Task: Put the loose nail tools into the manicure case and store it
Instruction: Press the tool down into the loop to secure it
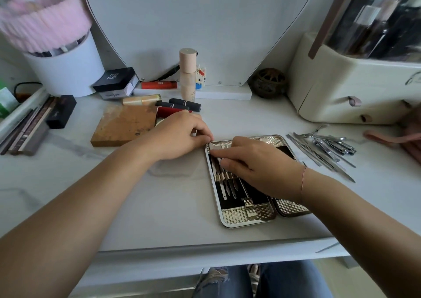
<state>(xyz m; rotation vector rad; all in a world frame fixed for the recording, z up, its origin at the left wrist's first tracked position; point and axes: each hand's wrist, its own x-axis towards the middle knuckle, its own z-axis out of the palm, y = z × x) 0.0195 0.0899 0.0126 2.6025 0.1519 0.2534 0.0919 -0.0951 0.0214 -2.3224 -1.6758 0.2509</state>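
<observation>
An open manicure case point(247, 215) with gold patterned trim and a black lining lies flat on the white table, right of centre. Several thin metal tools point(224, 184) sit under its elastic strap. My right hand point(252, 163) lies over the case's upper half, fingers pressing a slim tool near the top left corner. My left hand point(180, 135) rests curled at the case's top left edge, fingertips touching the rim. A pile of loose nail tools point(328, 148), with clippers, nippers and long files, lies on the table to the right of the case.
A brown palette point(124, 124), lipsticks point(184, 105), a black box point(115, 81) and a tall beige bottle point(188, 74) stand behind my left hand. A white brush holder point(68, 69) is at back left, a cream cosmetics organiser point(355, 83) at back right. The table's front edge runs below the case.
</observation>
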